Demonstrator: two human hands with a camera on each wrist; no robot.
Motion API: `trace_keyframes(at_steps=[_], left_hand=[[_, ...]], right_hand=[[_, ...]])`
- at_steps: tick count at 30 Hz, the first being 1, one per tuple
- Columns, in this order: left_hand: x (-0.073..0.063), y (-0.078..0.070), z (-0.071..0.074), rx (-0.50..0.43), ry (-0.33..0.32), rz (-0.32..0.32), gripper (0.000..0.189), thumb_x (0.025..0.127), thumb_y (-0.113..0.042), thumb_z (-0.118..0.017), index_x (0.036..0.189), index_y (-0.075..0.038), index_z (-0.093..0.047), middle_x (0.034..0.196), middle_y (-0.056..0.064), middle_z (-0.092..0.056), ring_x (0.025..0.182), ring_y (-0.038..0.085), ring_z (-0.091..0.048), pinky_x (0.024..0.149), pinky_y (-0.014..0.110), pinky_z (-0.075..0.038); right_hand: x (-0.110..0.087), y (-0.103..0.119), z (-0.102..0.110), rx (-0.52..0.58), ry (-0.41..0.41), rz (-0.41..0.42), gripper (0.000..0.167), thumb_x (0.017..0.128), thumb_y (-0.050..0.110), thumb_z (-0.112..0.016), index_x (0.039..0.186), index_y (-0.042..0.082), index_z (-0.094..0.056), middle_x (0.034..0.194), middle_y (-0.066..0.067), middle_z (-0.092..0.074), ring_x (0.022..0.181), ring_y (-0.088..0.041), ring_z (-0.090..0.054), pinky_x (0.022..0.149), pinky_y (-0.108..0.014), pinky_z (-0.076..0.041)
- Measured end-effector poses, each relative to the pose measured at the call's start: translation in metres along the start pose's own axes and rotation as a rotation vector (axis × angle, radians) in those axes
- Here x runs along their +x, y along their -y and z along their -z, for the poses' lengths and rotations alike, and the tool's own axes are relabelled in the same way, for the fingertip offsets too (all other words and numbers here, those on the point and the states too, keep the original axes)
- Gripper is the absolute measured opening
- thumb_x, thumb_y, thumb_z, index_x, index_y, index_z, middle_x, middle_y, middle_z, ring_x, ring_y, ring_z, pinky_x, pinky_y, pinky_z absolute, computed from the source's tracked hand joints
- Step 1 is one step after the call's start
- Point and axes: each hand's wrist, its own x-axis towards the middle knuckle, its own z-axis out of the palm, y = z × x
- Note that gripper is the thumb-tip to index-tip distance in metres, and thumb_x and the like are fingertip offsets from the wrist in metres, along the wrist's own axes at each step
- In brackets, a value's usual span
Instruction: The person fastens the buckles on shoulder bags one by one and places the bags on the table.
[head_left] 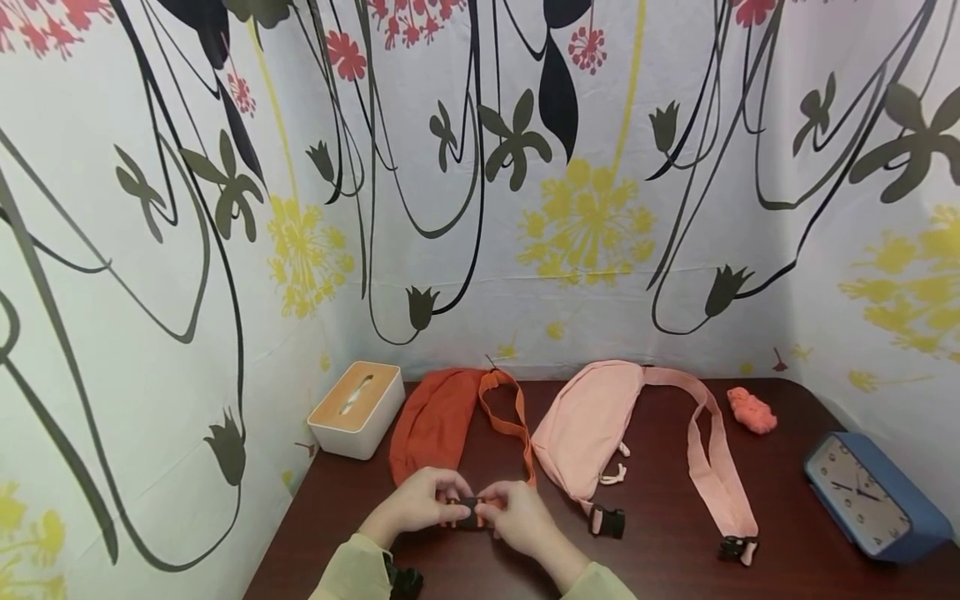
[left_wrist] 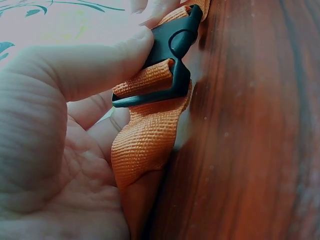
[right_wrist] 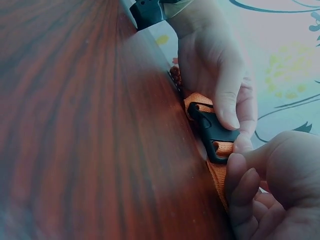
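Apparently the work is well along on one bag and not begun on the other. At the left of the head view, a white tissue box (head_left: 330, 432) with a wooden top stands on the table (head_left: 652, 454), just beside the rust-orange bag (head_left: 437, 421). This bag lies left of centre in the lower half, its orange strap (head_left: 517, 429) trailing down toward the hands. Its black buckle (head_left: 470, 514), at lower centre, looks joined, webbing at both ends; whether it has fully clicked home I cannot tell.

The left hand (head_left: 422, 500) pinches the buckle's left part, thumb flat on its face and fingers bent behind. The right hand (head_left: 519, 515) pinches the other end between thumb and fingertips, the rest of its fingers curled in. Neither is spread open.

Right of the hands lies the pink bag (head_left: 588, 417), untouched. Its two buckle ends, one near the bag (head_left: 609, 522) and one at the tip of the pink strap (head_left: 708, 471), lie well apart, so that clip is unfastened. Farther right are a coral bundle (head_left: 752, 411) and, at the lower right, a blue clock (head_left: 877, 497).
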Motion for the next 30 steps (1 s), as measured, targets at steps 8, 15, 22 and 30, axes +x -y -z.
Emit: trace_keyframes(at_steps=[8,15,22,30], left_hand=[[0.0,0.004,0.0,0.006,0.016,-0.005,0.011,0.099,-0.021,-0.083,0.107,-0.016,-0.081,0.075,0.001,-0.073,0.063,0.007,-0.066,0.058,0.025,-0.055],[0.001,0.005,0.0,-0.005,0.026,-0.007,0.012,0.103,-0.028,-0.079,0.107,-0.017,-0.079,0.079,0.0,-0.075,0.065,0.008,-0.068,0.058,0.027,-0.057],[0.002,0.001,0.002,0.028,0.052,-0.027,0.013,0.105,-0.031,-0.075,0.109,-0.018,-0.079,0.085,0.001,-0.077,0.066,0.008,-0.07,0.059,0.026,-0.057],[0.007,-0.017,-0.003,0.182,0.021,-0.059,0.013,0.105,-0.034,-0.076,0.114,-0.026,-0.079,0.101,-0.011,-0.078,0.075,0.002,-0.069,0.072,0.025,-0.06]], right_hand=[[0.0,-0.001,0.001,-0.002,0.029,0.008,0.011,0.1,0.017,-0.08,0.105,0.007,-0.081,0.072,-0.001,-0.074,0.051,-0.009,-0.063,0.051,-0.026,-0.052],[0.001,0.0,0.006,-0.015,0.074,0.013,0.012,0.102,0.019,-0.079,0.107,0.008,-0.081,0.078,0.0,-0.078,0.054,-0.011,-0.065,0.05,-0.025,-0.052],[-0.003,0.007,0.012,-0.14,0.101,0.063,0.02,0.103,0.027,-0.079,0.116,0.012,-0.082,0.078,0.005,-0.074,0.059,-0.006,-0.066,0.056,-0.026,-0.052],[-0.009,0.018,0.031,-0.402,0.045,0.2,0.026,0.104,0.038,-0.077,0.121,0.02,-0.081,0.113,0.006,-0.082,0.106,-0.012,-0.077,0.091,-0.038,-0.062]])
